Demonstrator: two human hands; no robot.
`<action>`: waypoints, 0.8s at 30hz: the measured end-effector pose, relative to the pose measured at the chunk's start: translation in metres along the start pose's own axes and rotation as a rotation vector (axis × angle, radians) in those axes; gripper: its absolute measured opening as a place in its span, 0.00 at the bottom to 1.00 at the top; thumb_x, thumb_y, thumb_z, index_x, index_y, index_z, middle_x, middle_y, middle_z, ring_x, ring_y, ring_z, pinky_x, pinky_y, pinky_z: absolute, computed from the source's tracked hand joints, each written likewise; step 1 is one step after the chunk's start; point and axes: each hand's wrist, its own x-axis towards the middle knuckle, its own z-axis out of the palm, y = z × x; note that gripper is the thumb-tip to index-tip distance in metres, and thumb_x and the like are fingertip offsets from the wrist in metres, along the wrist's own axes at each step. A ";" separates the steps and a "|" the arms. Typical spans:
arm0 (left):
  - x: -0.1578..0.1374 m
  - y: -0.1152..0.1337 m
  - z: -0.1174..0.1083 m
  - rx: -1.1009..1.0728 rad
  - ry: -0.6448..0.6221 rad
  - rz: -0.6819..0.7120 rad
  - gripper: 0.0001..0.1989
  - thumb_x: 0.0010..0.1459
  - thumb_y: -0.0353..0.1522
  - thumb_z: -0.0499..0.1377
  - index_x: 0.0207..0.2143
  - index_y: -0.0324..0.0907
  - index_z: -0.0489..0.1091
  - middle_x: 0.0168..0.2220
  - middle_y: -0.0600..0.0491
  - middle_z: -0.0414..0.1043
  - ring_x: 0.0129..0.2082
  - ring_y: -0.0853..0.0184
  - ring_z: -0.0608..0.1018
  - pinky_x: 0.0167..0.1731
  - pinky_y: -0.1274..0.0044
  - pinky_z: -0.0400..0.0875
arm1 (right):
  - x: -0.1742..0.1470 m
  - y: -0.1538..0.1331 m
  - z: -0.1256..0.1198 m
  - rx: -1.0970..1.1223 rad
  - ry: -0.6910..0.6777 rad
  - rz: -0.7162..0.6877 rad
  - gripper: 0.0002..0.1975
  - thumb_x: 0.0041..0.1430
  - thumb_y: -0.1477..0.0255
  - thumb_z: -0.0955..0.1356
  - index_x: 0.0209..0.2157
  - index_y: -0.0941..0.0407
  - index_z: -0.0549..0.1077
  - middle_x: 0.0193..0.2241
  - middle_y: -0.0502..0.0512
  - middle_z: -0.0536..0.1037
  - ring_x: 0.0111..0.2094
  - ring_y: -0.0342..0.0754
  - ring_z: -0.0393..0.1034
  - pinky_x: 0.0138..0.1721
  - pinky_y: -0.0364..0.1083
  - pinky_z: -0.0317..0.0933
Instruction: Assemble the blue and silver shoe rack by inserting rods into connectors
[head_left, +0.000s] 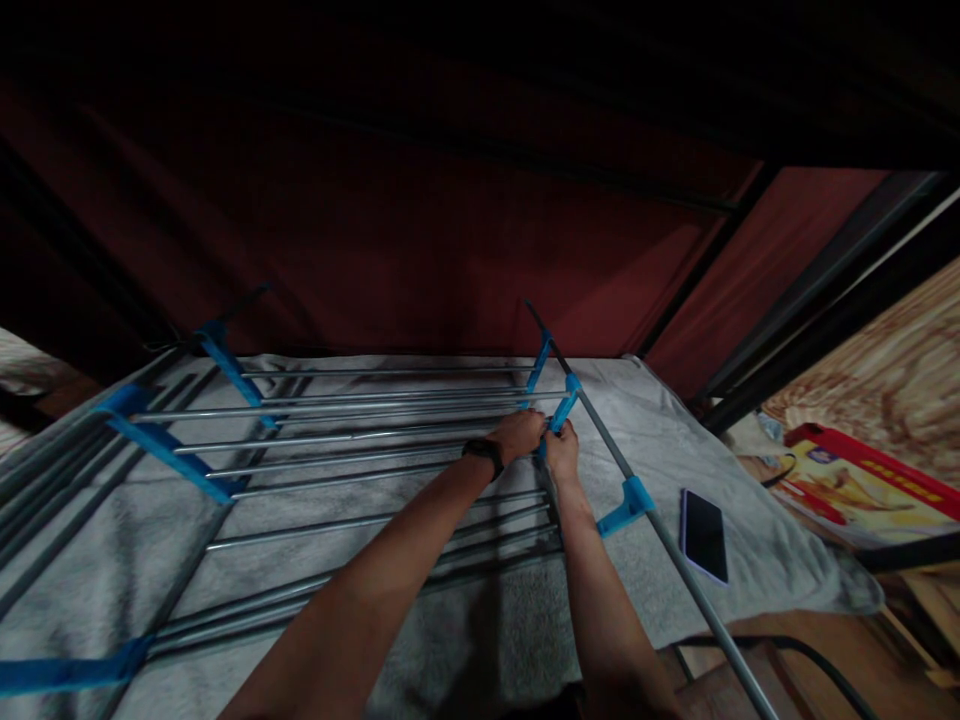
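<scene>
Two-handed, reaching forward with arms (604, 590) extended and converging; gripping a blue bracket (562, 407) on the metal rack (609, 440) with curled left hand (520, 434) and right hand (562, 455).

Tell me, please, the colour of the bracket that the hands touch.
The bracket is bright blue, shown in the head view.

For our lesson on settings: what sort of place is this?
Probably living quarters, perhaps a sleeping area: a grey blanket lies spread beneath a tubular rack, with a phone on the blanket.
</scene>
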 end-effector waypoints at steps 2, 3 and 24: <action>0.007 0.005 0.002 -0.024 0.005 -0.020 0.15 0.67 0.32 0.50 0.47 0.38 0.75 0.48 0.42 0.78 0.50 0.61 0.79 0.51 0.73 0.70 | 0.000 -0.001 0.000 -0.025 -0.007 0.000 0.10 0.47 0.66 0.62 0.33 0.54 0.69 0.29 0.50 0.74 0.32 0.47 0.65 0.39 0.46 0.62; 0.010 0.006 0.003 -0.034 0.008 -0.035 0.16 0.67 0.33 0.50 0.47 0.38 0.75 0.48 0.42 0.78 0.50 0.61 0.79 0.50 0.73 0.71 | -0.001 -0.002 0.000 -0.039 -0.009 -0.001 0.11 0.47 0.67 0.62 0.33 0.54 0.69 0.29 0.51 0.75 0.32 0.48 0.66 0.39 0.46 0.62; 0.002 0.016 0.000 0.011 0.064 -0.081 0.17 0.68 0.40 0.50 0.47 0.42 0.74 0.46 0.43 0.77 0.48 0.57 0.79 0.48 0.67 0.71 | -0.009 -0.011 0.003 -0.188 0.039 -0.019 0.10 0.51 0.71 0.60 0.35 0.53 0.68 0.27 0.53 0.74 0.31 0.51 0.67 0.34 0.45 0.58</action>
